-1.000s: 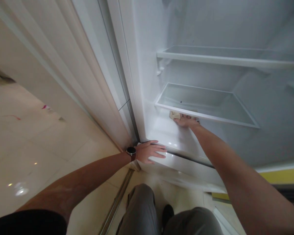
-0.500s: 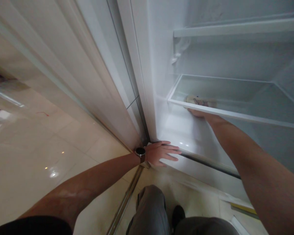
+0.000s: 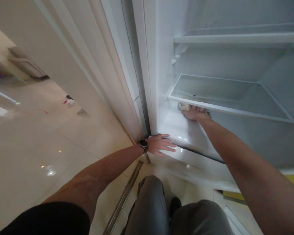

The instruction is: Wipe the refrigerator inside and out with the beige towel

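Right hand (image 3: 194, 113) has pulled back from under the glass shelf (image 3: 231, 109) toward its front-left corner, fingers clamped on a pale cloth (image 3: 183, 106) pressed to the fridge floor (image 3: 176, 129). Wiping looks mid-stroke. Left hand (image 3: 159, 145) stays flat and open on the front ledge, holding nothing.

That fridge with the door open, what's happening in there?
A person crouches at the open fridge. Their right hand presses a pale cloth onto the fridge floor, just under the lower glass shelf. Their left hand, with a wristwatch on that arm, rests flat on the front lower edge. Both shelves look bare.
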{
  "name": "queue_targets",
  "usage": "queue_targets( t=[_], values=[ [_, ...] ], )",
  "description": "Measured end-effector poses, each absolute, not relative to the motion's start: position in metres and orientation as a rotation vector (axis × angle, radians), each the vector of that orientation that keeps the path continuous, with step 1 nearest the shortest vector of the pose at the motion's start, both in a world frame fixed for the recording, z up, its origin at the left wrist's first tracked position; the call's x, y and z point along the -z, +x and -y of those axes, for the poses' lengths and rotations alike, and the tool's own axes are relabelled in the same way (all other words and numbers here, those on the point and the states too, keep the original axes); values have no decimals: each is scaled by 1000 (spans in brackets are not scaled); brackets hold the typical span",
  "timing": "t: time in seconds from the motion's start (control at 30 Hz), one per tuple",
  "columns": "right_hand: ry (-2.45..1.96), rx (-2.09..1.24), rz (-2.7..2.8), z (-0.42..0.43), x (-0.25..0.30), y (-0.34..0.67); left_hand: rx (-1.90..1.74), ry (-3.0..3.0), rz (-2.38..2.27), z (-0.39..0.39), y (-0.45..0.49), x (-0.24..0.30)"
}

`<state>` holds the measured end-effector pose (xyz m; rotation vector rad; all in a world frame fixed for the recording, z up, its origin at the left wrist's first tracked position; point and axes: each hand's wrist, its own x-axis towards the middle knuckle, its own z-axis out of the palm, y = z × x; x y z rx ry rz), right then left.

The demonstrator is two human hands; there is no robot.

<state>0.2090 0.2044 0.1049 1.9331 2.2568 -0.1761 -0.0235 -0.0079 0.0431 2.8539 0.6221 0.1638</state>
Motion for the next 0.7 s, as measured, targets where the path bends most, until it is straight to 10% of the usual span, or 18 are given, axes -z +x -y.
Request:
queue_targets(
  t=[0.7],
  values=[
    [1651, 465, -2165, -35, -128, 145, -304, 2944, -657, 3, -23, -26]
  ],
)
